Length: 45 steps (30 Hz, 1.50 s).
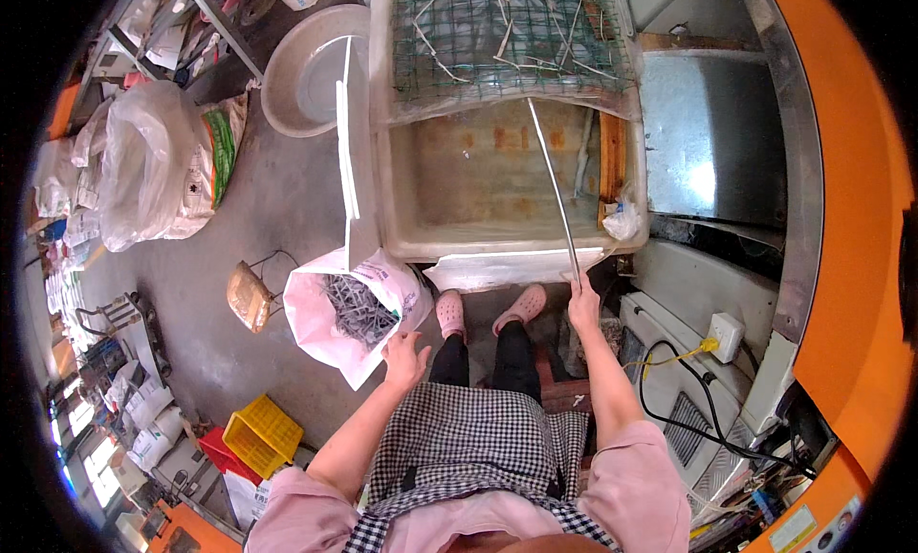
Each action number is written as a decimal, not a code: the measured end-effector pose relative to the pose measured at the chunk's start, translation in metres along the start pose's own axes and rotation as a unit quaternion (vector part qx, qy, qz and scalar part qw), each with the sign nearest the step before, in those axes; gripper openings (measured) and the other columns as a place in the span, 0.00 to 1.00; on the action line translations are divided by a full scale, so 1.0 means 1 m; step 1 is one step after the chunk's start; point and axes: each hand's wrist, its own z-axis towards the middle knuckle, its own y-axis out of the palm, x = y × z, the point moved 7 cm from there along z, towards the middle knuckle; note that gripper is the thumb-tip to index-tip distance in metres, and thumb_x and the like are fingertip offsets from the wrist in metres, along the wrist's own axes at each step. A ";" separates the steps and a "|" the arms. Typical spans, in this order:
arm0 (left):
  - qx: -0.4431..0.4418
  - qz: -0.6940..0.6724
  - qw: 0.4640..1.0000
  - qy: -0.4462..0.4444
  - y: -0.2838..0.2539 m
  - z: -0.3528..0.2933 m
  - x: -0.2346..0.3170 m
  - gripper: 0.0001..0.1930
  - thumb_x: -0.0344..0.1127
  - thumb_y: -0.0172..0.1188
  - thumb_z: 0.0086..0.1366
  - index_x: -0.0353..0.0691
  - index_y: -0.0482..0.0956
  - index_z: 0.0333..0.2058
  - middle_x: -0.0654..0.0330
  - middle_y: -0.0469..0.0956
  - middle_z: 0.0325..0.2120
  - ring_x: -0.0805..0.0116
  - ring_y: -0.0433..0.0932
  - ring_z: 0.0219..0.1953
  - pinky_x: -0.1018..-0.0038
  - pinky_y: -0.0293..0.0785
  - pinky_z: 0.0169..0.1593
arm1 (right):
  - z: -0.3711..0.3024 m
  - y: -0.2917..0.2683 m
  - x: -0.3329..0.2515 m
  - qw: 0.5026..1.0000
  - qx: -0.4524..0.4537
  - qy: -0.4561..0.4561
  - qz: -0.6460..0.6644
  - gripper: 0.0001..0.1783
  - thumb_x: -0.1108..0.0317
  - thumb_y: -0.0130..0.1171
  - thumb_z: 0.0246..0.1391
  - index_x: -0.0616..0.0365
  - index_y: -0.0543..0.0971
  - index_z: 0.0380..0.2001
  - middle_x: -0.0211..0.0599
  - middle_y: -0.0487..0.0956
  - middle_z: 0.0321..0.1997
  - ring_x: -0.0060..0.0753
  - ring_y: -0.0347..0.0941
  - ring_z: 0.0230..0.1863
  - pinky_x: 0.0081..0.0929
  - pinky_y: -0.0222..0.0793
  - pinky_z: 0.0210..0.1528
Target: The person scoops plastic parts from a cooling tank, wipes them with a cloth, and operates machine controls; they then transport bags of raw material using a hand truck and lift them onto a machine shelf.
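Observation:
My right hand (582,304) is closed round the near end of a long thin metal rod (554,185). The rod slants forward over a large pale tub (386,199) of murky water, its far end by the green wire mesh (516,46) that lies on clear plastic over the tub's far part. My left hand (406,361), fingers apart, is beside the rim of a white sack (311,314) and holds nothing. Inside the sack are many grey plastic scraps (356,309). Whether my left fingertips touch the sack, I cannot tell.
A round grey basin (283,80) stands left of the tub, near a large plastic-lined bag (143,171). A small stool (249,295) and a yellow crate (265,433) are at left. An orange machine (861,266), a white socket box (727,335) and black cables (712,414) lie right.

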 end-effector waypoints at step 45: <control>0.178 -0.229 0.955 0.063 -0.167 -0.009 0.036 0.29 0.49 0.52 0.59 0.36 0.63 0.54 0.45 0.65 0.50 0.51 0.62 0.55 0.62 0.59 0.55 | -0.128 0.057 -0.342 0.698 -0.396 0.091 0.590 0.42 0.38 0.32 0.56 0.61 0.48 0.62 0.49 0.45 0.67 0.43 0.38 0.68 0.44 0.36 0.65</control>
